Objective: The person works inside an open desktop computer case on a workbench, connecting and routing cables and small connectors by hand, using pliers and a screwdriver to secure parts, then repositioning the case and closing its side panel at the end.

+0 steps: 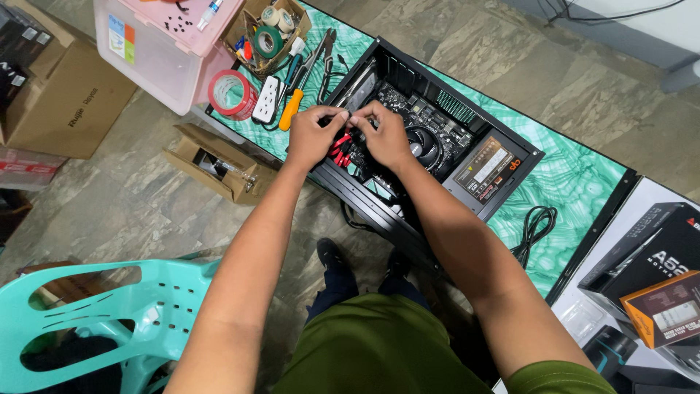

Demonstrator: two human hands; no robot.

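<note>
Both hands are down inside the open black computer case [437,117] on the green bench [583,182]. The left hand [312,135] and right hand [386,135] each pinch the red cables [340,148] with clenched fingertips, close together over the circuit board [408,106]. These cables look light and limp — soft along the run, stiff only at the plugs, so the plug is where to hold. Just right of the grip sits the round cooling fan [426,142]; left of it, an orange-handled screwdriver [292,109].
</note>
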